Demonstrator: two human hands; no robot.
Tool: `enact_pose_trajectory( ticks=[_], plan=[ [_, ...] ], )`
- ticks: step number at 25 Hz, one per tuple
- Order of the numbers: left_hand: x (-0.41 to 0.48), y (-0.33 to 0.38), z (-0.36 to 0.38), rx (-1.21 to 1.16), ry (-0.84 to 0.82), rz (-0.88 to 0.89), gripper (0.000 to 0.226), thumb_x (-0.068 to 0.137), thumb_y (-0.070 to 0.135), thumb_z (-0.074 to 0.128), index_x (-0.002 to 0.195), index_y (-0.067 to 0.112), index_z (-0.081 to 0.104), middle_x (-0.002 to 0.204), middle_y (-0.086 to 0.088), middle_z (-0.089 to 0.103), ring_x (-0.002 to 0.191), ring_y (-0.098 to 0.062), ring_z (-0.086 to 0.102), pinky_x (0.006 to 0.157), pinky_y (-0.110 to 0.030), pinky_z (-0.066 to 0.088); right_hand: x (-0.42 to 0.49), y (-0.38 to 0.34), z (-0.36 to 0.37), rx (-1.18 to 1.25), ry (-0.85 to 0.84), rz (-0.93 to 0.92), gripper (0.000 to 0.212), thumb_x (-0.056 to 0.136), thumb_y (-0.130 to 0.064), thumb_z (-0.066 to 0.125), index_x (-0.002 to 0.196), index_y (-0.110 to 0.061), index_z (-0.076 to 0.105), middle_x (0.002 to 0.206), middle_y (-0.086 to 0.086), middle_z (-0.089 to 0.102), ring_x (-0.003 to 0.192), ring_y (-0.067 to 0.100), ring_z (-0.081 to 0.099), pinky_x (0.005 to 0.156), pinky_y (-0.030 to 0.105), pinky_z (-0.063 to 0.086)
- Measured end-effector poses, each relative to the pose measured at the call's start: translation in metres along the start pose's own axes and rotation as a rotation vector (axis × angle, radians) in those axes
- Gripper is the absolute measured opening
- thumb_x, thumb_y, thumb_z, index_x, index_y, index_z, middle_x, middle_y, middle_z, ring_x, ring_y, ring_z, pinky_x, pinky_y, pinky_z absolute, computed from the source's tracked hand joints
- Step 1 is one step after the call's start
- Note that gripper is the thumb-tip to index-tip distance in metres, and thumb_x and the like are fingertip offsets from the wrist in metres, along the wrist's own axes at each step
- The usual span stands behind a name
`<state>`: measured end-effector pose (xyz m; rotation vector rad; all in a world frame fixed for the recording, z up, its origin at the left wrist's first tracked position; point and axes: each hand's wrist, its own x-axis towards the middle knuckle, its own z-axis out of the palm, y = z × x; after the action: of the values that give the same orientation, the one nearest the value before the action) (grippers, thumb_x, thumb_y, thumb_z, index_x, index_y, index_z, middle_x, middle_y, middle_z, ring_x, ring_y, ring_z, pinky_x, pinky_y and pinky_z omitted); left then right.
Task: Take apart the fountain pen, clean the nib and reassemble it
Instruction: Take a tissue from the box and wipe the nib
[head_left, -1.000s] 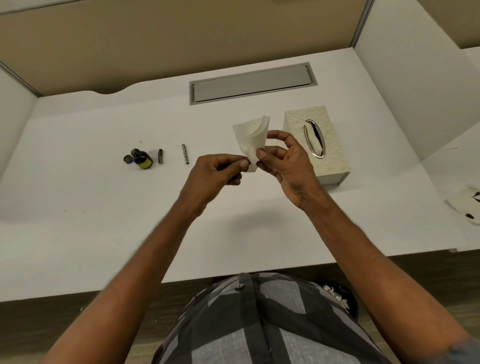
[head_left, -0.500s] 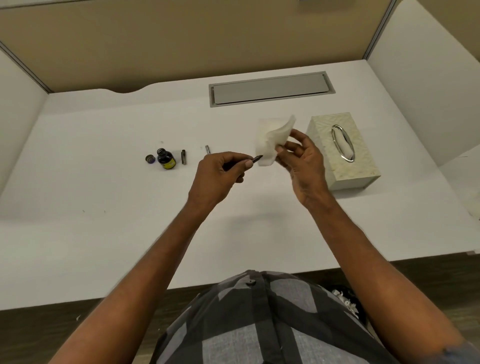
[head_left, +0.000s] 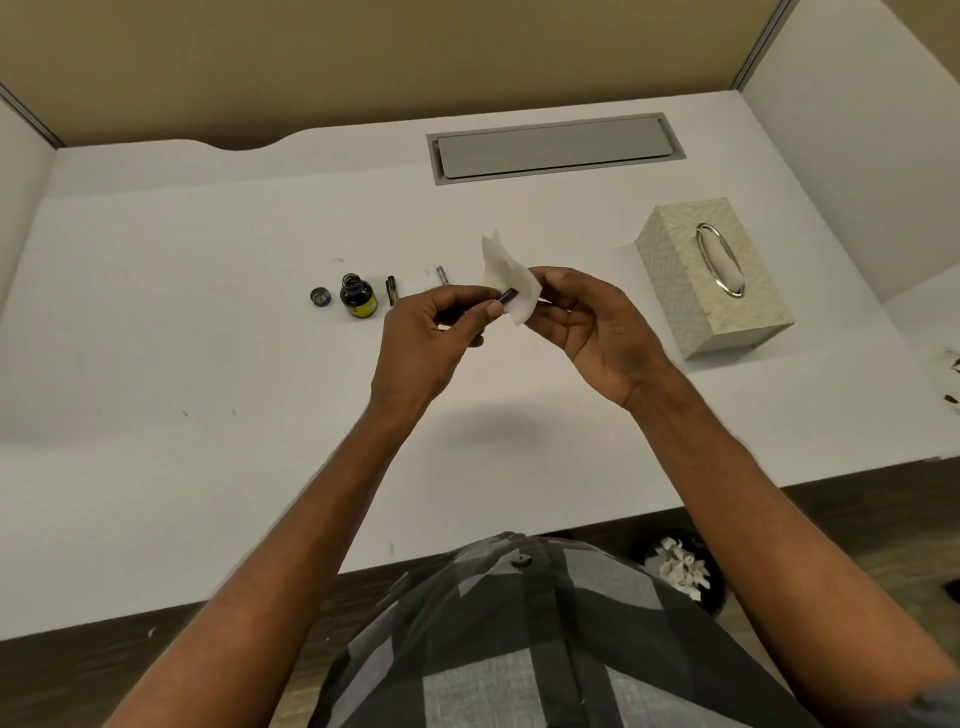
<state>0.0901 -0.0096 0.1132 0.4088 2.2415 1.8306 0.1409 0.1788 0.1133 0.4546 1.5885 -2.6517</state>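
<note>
The hands have come together again, so the pen part (head_left: 506, 297) now touches the tissue (head_left: 511, 286). Tan walls stand behind the white worktop (head_left: 156, 364). The tissue box (head_left: 711, 275) sits near its right edge. The left hand (head_left: 431, 343) pinches the pen part; the right hand (head_left: 592, 327) pinches the tissue. The open ink bottle (head_left: 358, 296) stands mid-worktop.

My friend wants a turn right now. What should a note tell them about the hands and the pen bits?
Left hand: pinching the nib section.
Right hand: holding the tissue against its tip.
On the desk: open ink bottle, its cap, and two small pen parts.
Done: pen taken apart.
Left: finish wiping, then reassemble.
</note>
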Motion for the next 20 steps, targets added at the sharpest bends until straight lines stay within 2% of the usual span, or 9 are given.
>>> enact_pose_trajectory(
  ticks=[2,6,9,11,12,14,17,18,20],
  plan=[
    [0.002,-0.002,-0.003,-0.008,-0.012,0.022,0.02,0.092,0.023,0.074,0.109,0.015,0.078,0.097,0.002,0.079,0.082,-0.013,0.072,0.072,-0.023,0.06,0.0,0.003,0.007,-0.077,0.016,-0.029,0.013,0.102,-0.006,0.059,0.11,-0.006,0.069,0.105,0.009,0.078,0.098,0.02,0.075,0.086,0.027,0.06],
    [0.003,-0.003,-0.01,0.108,-0.019,0.106,0.015,0.091,0.025,0.074,0.104,0.018,0.078,0.094,0.008,0.076,0.081,-0.011,0.07,0.071,-0.026,0.059,0.002,0.008,0.014,-0.261,0.025,-0.113,0.033,0.095,-0.001,0.07,0.124,-0.015,0.065,0.095,0.009,0.078,0.092,0.022,0.075,0.084,0.031,0.059],
    [0.007,-0.006,-0.023,0.357,-0.012,0.355,0.014,0.091,0.024,0.074,0.102,0.015,0.077,0.091,0.003,0.072,0.08,-0.014,0.065,0.071,-0.026,0.052,0.002,0.013,0.018,-0.355,0.002,-0.154,0.021,0.094,-0.001,0.071,0.115,-0.004,0.071,0.095,0.023,0.072,0.08,0.027,0.072,0.08,0.033,0.058],
    [0.012,-0.011,-0.031,0.556,-0.057,0.516,0.015,0.092,0.021,0.072,0.104,0.012,0.076,0.091,-0.003,0.07,0.083,-0.02,0.062,0.074,-0.032,0.052,0.004,0.017,0.02,-0.383,0.009,-0.147,0.018,0.093,0.0,0.072,0.111,0.002,0.071,0.093,0.024,0.072,0.076,0.029,0.069,0.081,0.034,0.057],
    [0.013,-0.012,-0.032,0.586,-0.076,0.528,0.014,0.093,0.02,0.071,0.104,0.012,0.075,0.091,-0.003,0.071,0.084,-0.02,0.063,0.076,-0.035,0.053,0.004,0.018,0.022,-0.395,0.018,-0.141,0.017,0.093,0.0,0.072,0.11,0.003,0.071,0.093,0.023,0.071,0.076,0.028,0.068,0.082,0.034,0.057],
    [0.012,-0.012,-0.034,0.465,-0.13,0.38,0.013,0.095,0.022,0.069,0.105,0.016,0.076,0.092,0.003,0.074,0.083,-0.014,0.066,0.076,-0.034,0.055,0.003,0.019,0.021,-0.402,0.034,-0.125,0.012,0.092,0.0,0.071,0.104,-0.002,0.074,0.092,0.019,0.072,0.081,0.026,0.068,0.084,0.035,0.056],
    [0.016,-0.011,-0.037,0.123,-0.281,-0.036,0.016,0.095,0.024,0.07,0.106,0.017,0.078,0.09,-0.003,0.076,0.078,-0.01,0.072,0.074,-0.024,0.059,0.0,0.019,0.02,-0.333,0.036,-0.078,0.019,0.091,0.005,0.069,0.1,-0.011,0.075,0.096,0.011,0.074,0.091,0.022,0.071,0.088,0.032,0.057],
    [0.016,-0.01,-0.038,0.085,-0.299,-0.07,0.016,0.093,0.023,0.072,0.106,0.016,0.078,0.091,-0.005,0.077,0.078,-0.01,0.072,0.074,-0.023,0.058,0.0,0.02,0.02,-0.313,0.04,-0.069,0.02,0.091,0.006,0.069,0.102,-0.01,0.074,0.098,0.014,0.072,0.093,0.024,0.07,0.089,0.033,0.058],
    [0.017,-0.012,-0.038,0.234,-0.207,0.119,0.017,0.088,0.023,0.077,0.104,0.016,0.078,0.09,0.0,0.076,0.08,-0.013,0.071,0.074,-0.026,0.058,0.002,0.024,0.022,-0.272,0.085,-0.047,0.021,0.091,0.005,0.069,0.109,-0.005,0.073,0.103,0.02,0.066,0.094,0.028,0.068,0.088,0.033,0.06]
  ],
)
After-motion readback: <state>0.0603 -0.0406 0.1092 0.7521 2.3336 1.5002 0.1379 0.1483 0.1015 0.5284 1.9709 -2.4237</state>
